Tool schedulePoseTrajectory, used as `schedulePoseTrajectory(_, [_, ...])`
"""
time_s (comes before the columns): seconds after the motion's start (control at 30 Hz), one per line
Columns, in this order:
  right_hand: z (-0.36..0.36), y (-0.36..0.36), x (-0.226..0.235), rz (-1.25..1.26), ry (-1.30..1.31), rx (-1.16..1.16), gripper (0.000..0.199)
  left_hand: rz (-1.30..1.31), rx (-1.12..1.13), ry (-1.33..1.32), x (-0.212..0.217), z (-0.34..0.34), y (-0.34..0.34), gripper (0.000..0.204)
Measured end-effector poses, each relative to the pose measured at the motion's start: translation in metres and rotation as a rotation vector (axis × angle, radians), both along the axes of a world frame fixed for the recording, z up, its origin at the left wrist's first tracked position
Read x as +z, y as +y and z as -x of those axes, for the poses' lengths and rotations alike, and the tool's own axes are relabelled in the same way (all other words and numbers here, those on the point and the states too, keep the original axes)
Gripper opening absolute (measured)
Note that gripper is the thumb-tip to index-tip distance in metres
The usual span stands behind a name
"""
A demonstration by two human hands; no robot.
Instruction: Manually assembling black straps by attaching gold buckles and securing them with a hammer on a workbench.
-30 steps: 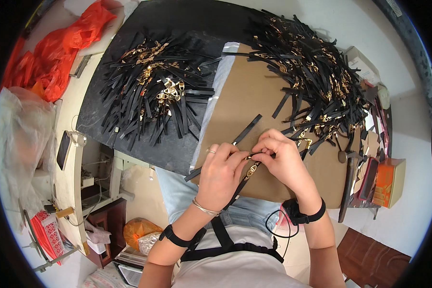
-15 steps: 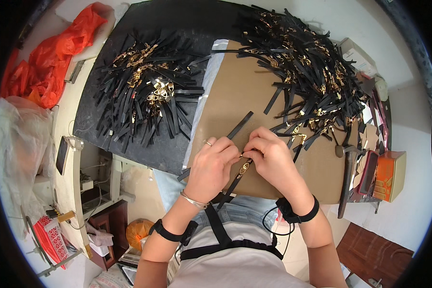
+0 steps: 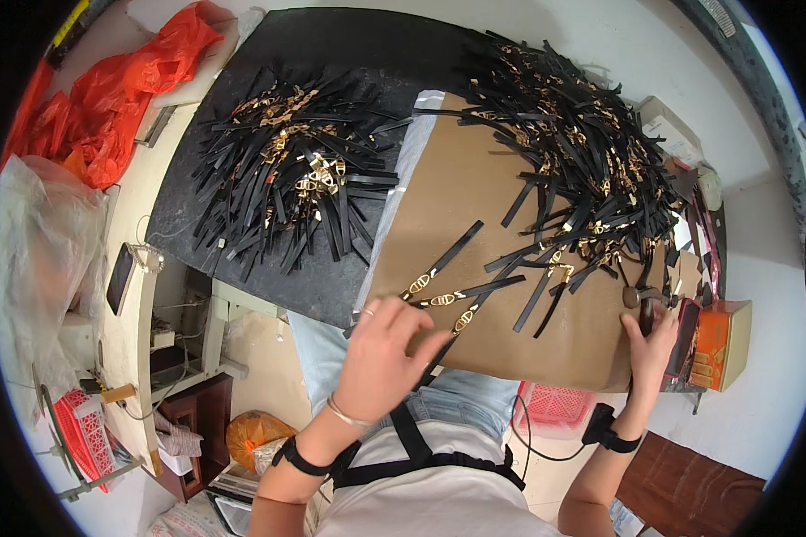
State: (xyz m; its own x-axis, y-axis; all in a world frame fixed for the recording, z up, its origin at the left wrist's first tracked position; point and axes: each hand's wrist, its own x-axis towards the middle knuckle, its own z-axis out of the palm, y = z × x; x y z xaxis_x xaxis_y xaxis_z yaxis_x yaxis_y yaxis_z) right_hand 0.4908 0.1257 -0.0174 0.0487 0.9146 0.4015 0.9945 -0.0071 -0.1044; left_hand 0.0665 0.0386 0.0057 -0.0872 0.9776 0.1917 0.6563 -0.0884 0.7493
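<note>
Three black straps with gold double-loop buckles lie fanned out on the brown board (image 3: 475, 170): a far strap (image 3: 457, 249), a middle strap (image 3: 493, 286) and a near strap (image 3: 464, 320), which runs down toward my lap. Over their left ends hovers my left hand (image 3: 390, 353), its fingers bent and the thumb well apart, holding nothing that shows. Whether its fingertips touch the straps is hidden. At the board's right edge my right hand (image 3: 652, 345) is wrapped around the handle of a hammer (image 3: 640, 297), just below the head.
A large heap of black straps with gold buckles (image 3: 591, 152) covers the board's far right. Another strap pile (image 3: 287, 170) lies on the black table at left. An orange box (image 3: 721, 345) stands at the right, and a phone (image 3: 121, 279) lies on the left-hand bench.
My right hand has left the near strap's buckle and moved right onto the hammer. My left hand has let go of the strap, dropped slightly nearer and opened its thumb.
</note>
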Motion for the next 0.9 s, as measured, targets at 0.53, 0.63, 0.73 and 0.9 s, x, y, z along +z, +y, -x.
schedulePoseTrajectory(0.53, [0.115, -0.088, 0.064, 0.426, 0.831, 0.244, 0.029, 0.061, -0.027, 0.015, -0.001, 0.007, -0.014, 0.014])
schedulePoseTrajectory(0.63, [0.177, -0.07, 0.081, 0.34, 0.617, 0.518, 0.033, 0.058, 0.016, 0.024, -0.003, 0.007, -0.016, 0.014])
schedulePoseTrajectory(0.73, [0.194, -0.063, 0.058, 0.243, 0.537, 0.656, 0.042, 0.033, 0.038, 0.007, -0.005, 0.007, -0.019, 0.014])
schedulePoseTrajectory(0.9, [0.212, -0.065, 0.076, 0.419, 0.361, 0.627, 0.055, 0.025, 0.086, -0.055, -0.007, 0.006, -0.022, 0.012])
